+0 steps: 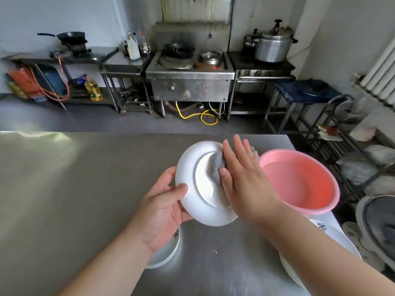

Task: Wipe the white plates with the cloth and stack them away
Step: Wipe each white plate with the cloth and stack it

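Wiping in hand, not stacking yet; grips one white plate by its near rim with the left hand, thumb laid over the edge and fingers curled behind; holds it tilted, lifted clear of the desk, underside and foot ring turned towards the camera. Presses the grey cloth onto that underside with the right hand, fingers straight and close together, palm flat, nothing curled round the cloth; covers the right half of the foot ring.

Just right of the plate, a pink basin with water in it, standing on the desk. Below the left forearm, a low stack of white plates with black lettering; below the right forearm, a second pile of plates at the desk's near right corner; impossible to tell which pile is wiped and which waits.

Probably next: sweep the cloth round the rest of the ring and rim, turn the plate over if the face needs it, then lower it onto the finished pile. Calls for a firm left grip against the sideways push of the cloth, and a level, centred set-down so as not to chip or topple.
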A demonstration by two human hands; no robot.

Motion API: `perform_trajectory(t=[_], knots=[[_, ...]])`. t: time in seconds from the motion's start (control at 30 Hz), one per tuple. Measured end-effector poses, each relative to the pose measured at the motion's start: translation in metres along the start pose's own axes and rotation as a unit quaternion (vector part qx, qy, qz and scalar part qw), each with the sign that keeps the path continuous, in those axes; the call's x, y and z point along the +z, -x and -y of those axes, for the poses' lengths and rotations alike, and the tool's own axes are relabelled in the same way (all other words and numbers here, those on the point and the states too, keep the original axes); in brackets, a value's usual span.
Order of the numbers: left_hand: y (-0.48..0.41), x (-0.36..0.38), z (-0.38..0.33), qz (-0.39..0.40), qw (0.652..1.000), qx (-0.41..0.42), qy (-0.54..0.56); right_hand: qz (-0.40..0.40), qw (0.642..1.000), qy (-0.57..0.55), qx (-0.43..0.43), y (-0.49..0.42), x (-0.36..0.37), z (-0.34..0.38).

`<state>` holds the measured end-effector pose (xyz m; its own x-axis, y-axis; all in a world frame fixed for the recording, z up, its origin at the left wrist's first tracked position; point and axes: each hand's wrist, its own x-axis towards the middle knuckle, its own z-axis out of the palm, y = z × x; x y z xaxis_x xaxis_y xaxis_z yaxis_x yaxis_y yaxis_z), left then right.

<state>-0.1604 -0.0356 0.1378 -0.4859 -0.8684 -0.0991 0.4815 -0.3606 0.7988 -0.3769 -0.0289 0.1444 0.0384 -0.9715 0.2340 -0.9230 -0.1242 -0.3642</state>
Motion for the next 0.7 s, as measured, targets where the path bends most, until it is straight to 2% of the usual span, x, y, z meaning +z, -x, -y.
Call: perform_trajectory(t=[0.07,0.2,0.3,0.4,0.47,0.53,0.63,0.7], knots=[[0.001,-0.005,-0.006,0.001,1.000,0.005,0.006,0.008,1.000,-0.006,-0.006,0.015,0.006,0.008],[0.002,-0.008,-0.006,0.013,1.000,-0.017,0.007,0.007,0.994,-0.024,-0.107,0.032,0.016,0.042],[0.005,-0.010,0.000,0.027,0.999,-0.037,-0.003,-0.020,0.988,0.007,-0.154,0.006,0.005,0.059],[0.005,-0.015,-0.011,0.044,0.999,-0.021,-0.012,-0.020,0.984,0.042,-0.171,-0.027,-0.012,0.065],[0.004,-0.019,-0.023,0.061,0.998,-0.012,-0.020,-0.032,0.985,0.047,-0.163,-0.042,-0.020,0.065],[0.004,-0.025,-0.033,0.069,0.997,-0.004,-0.032,-0.073,0.987,0.003,-0.140,-0.046,-0.022,0.061],[0.006,-0.032,-0.045,0.059,0.997,0.009,-0.038,-0.108,0.990,-0.095,-0.006,-0.035,-0.019,0.056],[0.007,-0.035,-0.049,0.058,0.997,0.000,-0.048,-0.113,0.989,-0.090,0.041,-0.028,-0.016,0.060]])
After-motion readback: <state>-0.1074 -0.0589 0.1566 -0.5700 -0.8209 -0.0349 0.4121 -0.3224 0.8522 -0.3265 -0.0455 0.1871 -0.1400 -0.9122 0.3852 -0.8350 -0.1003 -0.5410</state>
